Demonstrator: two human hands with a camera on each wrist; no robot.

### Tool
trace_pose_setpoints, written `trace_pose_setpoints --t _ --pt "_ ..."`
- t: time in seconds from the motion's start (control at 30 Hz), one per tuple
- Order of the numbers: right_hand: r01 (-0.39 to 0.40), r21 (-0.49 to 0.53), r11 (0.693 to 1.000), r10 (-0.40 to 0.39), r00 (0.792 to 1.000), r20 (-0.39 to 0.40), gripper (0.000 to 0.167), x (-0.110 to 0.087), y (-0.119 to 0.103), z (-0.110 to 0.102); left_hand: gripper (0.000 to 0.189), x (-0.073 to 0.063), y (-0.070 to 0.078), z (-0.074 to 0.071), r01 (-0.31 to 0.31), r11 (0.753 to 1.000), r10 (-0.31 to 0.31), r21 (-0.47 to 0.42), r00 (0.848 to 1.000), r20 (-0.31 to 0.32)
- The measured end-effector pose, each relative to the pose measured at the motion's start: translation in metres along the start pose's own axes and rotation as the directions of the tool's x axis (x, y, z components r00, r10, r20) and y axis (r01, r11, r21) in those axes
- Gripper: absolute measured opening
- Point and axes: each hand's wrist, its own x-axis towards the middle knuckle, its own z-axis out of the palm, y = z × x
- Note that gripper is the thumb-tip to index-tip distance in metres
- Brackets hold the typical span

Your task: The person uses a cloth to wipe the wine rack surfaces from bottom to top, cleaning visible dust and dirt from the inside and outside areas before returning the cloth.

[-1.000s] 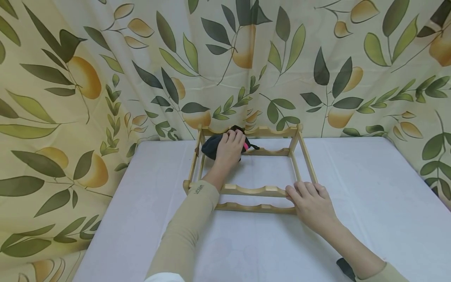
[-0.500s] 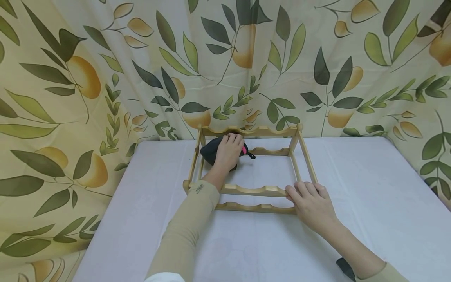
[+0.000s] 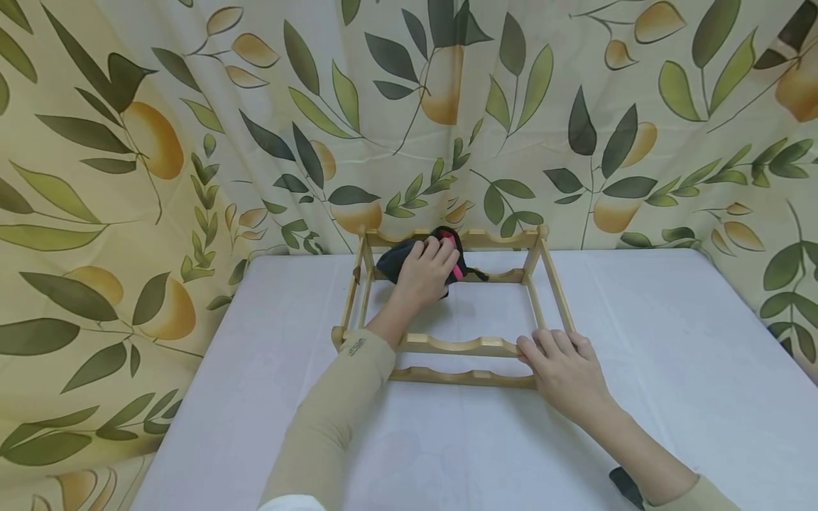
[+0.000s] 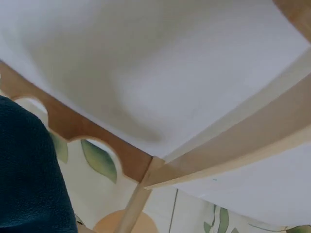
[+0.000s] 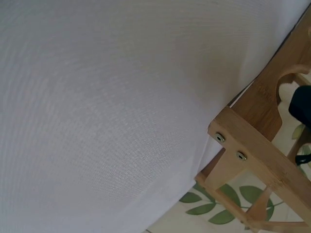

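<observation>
In the head view my left hand (image 3: 427, 273) grips a dark cloth (image 3: 394, 260) with pink trim and a short dark cord, held over the back left part of a wooden rack (image 3: 500, 238). The cloth overlaps the rack's scalloped back rail. Dark blue fabric fills the left edge of the left wrist view, beside the scalloped wood. With fingers bent over the front right corner, my right hand (image 3: 567, 365) holds the rack. The right wrist view shows the rack's end frame (image 5: 265, 145) with two metal screws, and part of the dark cloth (image 5: 302, 104) beyond.
A white-covered table (image 3: 664, 333) carries the rack. Behind and to the left hangs a curtain (image 3: 396, 163) printed with leaves and fruit. A small dark object (image 3: 626, 488) lies at the front right, partly hidden by the right forearm.
My left hand and the cloth came slightly nearer, then moved right and back along the rack's rear rail, and more pink trim shows. The right hand and rack look unmoved.
</observation>
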Motion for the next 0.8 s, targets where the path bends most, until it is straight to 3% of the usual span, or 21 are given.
trace_pose_setpoints --t 0.2,0.37,0.53,0.63,0.8 --pt "-0.008 -0.010 1.000 0.009 0.999 0.047 0.036 0.000 0.000 0.000 0.045 0.001 -0.003 -0.004 0.031 1.000 -0.031 0.002 0.983 -0.183" --pt "-0.026 -0.020 0.999 0.027 0.996 0.082 0.037 0.000 -0.001 -0.002 0.046 0.005 -0.004 -0.011 0.028 1.000 -0.030 -0.012 0.962 -0.271" --pt "-0.045 -0.041 0.998 0.049 0.995 0.088 0.037 0.001 -0.002 -0.003 0.045 0.012 -0.005 -0.027 0.027 1.000 -0.026 -0.003 0.936 -0.351" --pt "-0.063 -0.045 0.997 0.067 0.994 0.086 0.036 0.002 -0.004 -0.005 0.039 0.014 -0.006 -0.039 0.039 0.999 -0.032 0.011 0.926 -0.376" --pt "-0.092 -0.045 0.995 0.095 0.993 0.076 0.036 0.005 -0.006 -0.006 0.037 0.014 -0.012 -0.059 0.084 0.996 -0.076 0.009 0.938 -0.338"
